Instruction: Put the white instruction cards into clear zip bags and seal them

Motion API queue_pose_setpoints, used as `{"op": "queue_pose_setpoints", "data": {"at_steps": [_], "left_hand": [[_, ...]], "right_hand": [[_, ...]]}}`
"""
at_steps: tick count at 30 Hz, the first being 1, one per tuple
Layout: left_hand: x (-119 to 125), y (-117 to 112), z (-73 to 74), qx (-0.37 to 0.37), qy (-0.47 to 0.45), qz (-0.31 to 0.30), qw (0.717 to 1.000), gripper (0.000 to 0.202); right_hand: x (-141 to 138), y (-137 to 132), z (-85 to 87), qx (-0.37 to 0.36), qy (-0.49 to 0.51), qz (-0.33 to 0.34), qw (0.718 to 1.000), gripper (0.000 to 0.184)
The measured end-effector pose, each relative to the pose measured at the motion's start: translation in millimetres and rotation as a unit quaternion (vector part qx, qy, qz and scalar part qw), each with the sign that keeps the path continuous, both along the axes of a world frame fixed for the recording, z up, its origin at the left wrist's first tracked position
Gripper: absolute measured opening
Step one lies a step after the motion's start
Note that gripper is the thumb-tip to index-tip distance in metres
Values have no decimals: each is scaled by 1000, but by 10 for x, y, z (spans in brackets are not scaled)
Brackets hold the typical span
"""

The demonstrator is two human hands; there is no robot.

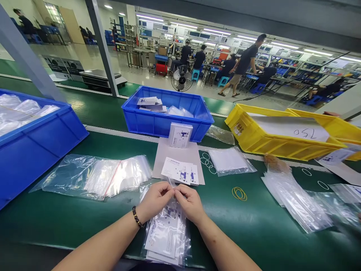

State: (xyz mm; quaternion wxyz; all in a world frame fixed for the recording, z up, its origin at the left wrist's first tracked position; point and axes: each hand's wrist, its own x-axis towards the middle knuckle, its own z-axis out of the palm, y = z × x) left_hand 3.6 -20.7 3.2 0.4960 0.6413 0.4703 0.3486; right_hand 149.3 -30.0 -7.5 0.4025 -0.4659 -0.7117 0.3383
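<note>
My left hand point(158, 197), with a dark bead bracelet at the wrist, and my right hand point(189, 201) meet at the thumbs in front of me. Both are closed in a pinch on the top end of a clear plastic bag point(170, 180). Below the fingers lie bagged printed booklets point(163, 235), white with blue drawings, in a pile near the table's front edge. Just beyond my hands, loose printed booklets point(179, 170) rest on a grey cardboard sheet point(160, 154). A stack of the same booklets point(181, 135) stands upright against the blue bin.
Clear bags point(121, 177) with a red line lie left. A blue bin point(169, 126) stands behind, another blue bin point(42, 150) at far left, yellow bins point(282, 141) at right. Yellow rubber bands point(239, 194), a white packet point(229, 160) and bundled sleeves point(299, 199) lie right.
</note>
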Motion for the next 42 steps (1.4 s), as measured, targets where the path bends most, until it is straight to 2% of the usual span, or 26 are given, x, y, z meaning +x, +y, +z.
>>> {"op": "queue_pose_setpoints", "data": {"at_steps": [4,7,11,16,20,25,29,34,38,42], "left_hand": [[11,1,4,-41,0,-12,999,37],[12,7,-14,-40,14,0,999,39],[-2,14,-31,-17,24,24,999,37],[-10,7,-22,-9,33,15,999,32],[5,-13,-23,9,59,19,998,37],[19,-22,-16,21,77,1,997,39],[27,-17,-37,39,97,3,995,39],[38,-27,-46,46,114,-11,992,35],[28,-32,10,47,145,-26,988,32],[12,-39,47,12,139,-42,989,33]], "right_hand": [[-18,-25,-26,104,-58,1,993,26],[-33,-50,-29,161,-92,9,983,26],[-44,-64,10,115,-51,12,992,30],[-36,-56,60,40,-23,-14,999,12],[-28,-59,48,33,-26,-13,999,21],[-32,-67,17,22,-64,-8,998,10],[-7,-46,-6,12,-62,0,998,18],[2,-55,-7,53,-122,-36,990,26],[-48,-92,5,121,-190,-80,971,30],[-48,-64,-14,172,-230,-105,952,28]]}}
